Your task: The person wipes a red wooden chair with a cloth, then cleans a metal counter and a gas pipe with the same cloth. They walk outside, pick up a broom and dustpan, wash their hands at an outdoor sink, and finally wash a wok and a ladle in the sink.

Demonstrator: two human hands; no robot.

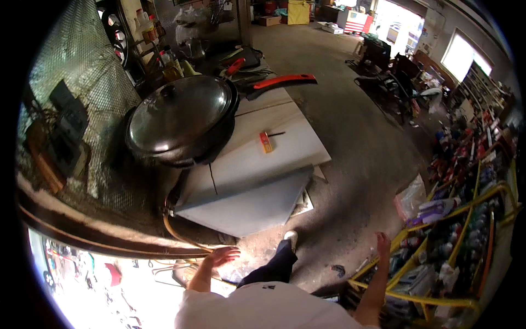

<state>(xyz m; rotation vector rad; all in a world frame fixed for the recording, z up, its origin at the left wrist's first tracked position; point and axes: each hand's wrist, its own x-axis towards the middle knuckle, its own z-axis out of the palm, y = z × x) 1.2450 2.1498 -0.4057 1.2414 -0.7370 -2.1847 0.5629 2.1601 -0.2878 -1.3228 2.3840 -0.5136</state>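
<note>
My left hand [223,256] hangs low by the doorway edge, its fingers stretched out and holding nothing. Nearest to it are a thin brown hose [174,230] and the tilted grey panel [249,205] at the front of the worktop. Out to the right, my right hand [382,244] is raised beside the yellow rack, fingers loosely apart with nothing in them. Ahead, a large dark pan [219,143] with a domed lid [183,112] sits on the pale worktop [279,118]. A small red and yellow box [266,142] lies to its right.
A red-handled tool [282,81] lies on the worktop's far side. At the right, a yellow metal rack [468,208] holds many bottles, with a plastic bag [411,197] next to it. Concrete floor [350,126] runs toward a bright doorway at the back.
</note>
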